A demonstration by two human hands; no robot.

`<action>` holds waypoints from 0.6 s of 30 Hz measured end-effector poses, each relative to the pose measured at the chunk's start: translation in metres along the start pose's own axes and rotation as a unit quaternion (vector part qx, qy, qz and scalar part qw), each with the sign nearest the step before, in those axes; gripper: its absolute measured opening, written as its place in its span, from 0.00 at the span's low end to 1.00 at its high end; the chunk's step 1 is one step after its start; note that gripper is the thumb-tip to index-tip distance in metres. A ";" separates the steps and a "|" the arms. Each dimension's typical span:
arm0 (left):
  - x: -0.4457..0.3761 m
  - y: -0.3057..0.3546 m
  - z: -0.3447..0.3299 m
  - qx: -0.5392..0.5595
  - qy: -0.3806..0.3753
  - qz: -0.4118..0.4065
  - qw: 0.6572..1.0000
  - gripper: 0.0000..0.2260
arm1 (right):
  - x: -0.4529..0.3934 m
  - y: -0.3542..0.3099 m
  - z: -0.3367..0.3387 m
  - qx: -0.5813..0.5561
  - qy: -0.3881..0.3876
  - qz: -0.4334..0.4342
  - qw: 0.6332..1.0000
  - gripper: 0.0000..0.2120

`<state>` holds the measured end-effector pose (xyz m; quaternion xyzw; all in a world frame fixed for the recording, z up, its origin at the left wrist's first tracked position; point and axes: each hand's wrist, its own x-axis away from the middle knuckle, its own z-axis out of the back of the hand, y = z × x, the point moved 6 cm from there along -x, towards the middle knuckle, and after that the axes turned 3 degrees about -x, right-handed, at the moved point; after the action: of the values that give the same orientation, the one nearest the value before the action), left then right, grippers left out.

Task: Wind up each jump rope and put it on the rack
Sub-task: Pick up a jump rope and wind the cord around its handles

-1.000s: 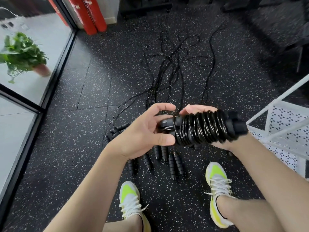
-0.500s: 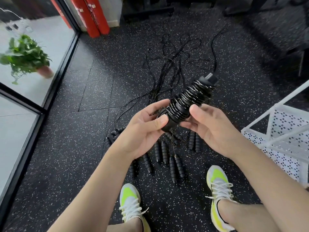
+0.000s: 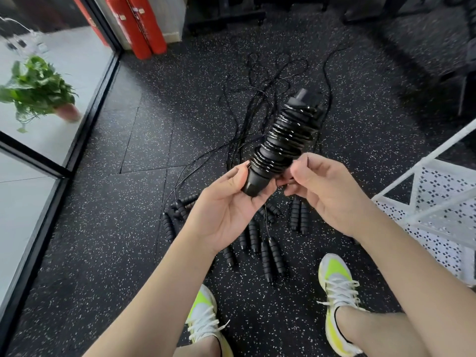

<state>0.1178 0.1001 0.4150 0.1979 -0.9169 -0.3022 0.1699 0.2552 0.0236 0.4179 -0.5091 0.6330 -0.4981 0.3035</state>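
Observation:
A wound black jump rope [image 3: 283,140], its cord coiled tight round the paired handles, points up and away from me. My left hand [image 3: 226,210] grips its lower end from the left. My right hand [image 3: 322,186] pinches the bundle's lower right side with curled fingers. Several unwound black jump ropes [image 3: 260,243] lie on the speckled floor below my hands, handles toward me and cords [image 3: 260,99] trailing away. A white perforated metal rack [image 3: 435,202] stands at the right edge.
Glass wall panels with black frames [image 3: 85,130] run along the left, with a potted plant [image 3: 38,91] behind them. Red cylinders [image 3: 139,27] stand at the back left. Dark gym equipment [image 3: 438,42] sits at the back right. My feet in yellow-white shoes [image 3: 337,287] are below.
The wound rope has swung from lying crosswise to pointing steeply up and away. My right hand moved from under it to its lower right side; the left hand closed on its lower end.

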 end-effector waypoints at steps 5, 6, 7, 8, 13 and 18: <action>0.002 0.000 -0.004 -0.149 0.040 0.000 0.988 0.16 | -0.001 0.002 0.007 0.080 0.047 0.026 0.995 0.21; 0.003 0.003 -0.004 -0.223 0.049 -0.008 0.973 0.16 | -0.001 0.002 0.008 0.081 0.045 0.026 0.995 0.21; 0.004 0.006 -0.003 -0.310 0.064 -0.020 0.949 0.17 | -0.001 0.002 0.009 0.093 0.046 0.025 0.994 0.22; 0.005 0.007 -0.005 -0.389 0.075 -0.034 0.918 0.18 | -0.001 0.002 0.010 0.115 0.049 0.023 0.992 0.22; 0.013 -0.002 -0.016 -0.572 0.135 -0.083 0.805 0.16 | 0.001 0.004 0.002 0.234 0.065 0.006 0.970 0.24; 0.013 0.000 -0.015 -0.596 0.141 -0.121 0.782 0.14 | 0.008 -0.005 -0.006 0.286 0.115 0.004 0.951 0.26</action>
<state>0.1133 0.0868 0.4290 0.2066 -0.4888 -0.7748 0.3436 0.2491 0.0184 0.4257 -0.3375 0.4968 -0.7121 0.3635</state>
